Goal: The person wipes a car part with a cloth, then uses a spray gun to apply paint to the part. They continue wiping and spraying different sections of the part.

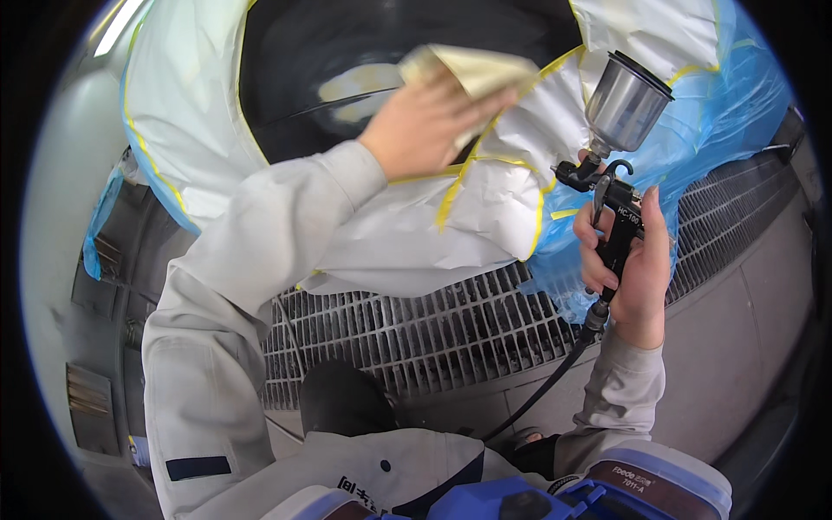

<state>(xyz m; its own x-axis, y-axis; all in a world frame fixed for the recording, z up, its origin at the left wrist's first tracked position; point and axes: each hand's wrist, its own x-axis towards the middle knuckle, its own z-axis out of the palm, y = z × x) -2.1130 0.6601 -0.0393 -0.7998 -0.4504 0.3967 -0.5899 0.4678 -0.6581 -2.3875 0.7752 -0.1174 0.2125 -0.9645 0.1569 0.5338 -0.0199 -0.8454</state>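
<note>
Toward twelve o'clock, the left hand (pixel 425 126) holds a blurred, pale-yellow folded cloth (pixel 490 74) over a glossy black panel (pixel 347 39) with whitish patches (pixel 360 82). Wiping seems in hand; another stroke would call for flat, even contact. Toward two o'clock, a black spray gun (pixel 619 195) with a tilted silver metal cup (pixel 626 108) sits gripped in the right hand (pixel 641 277).

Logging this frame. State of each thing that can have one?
Pale yellow thin cloth: folded over, blurred
Left hand: holding cloth, blurred
Black pistol-shaped spray gun: held
Silver metal cup: lidded, tilted
Right hand: gripping gun
Black flexible hose: connected to gun
White masking sheet: wrinkled, yellow-taped
Glossy black panel: pale-patched, masked around
</note>
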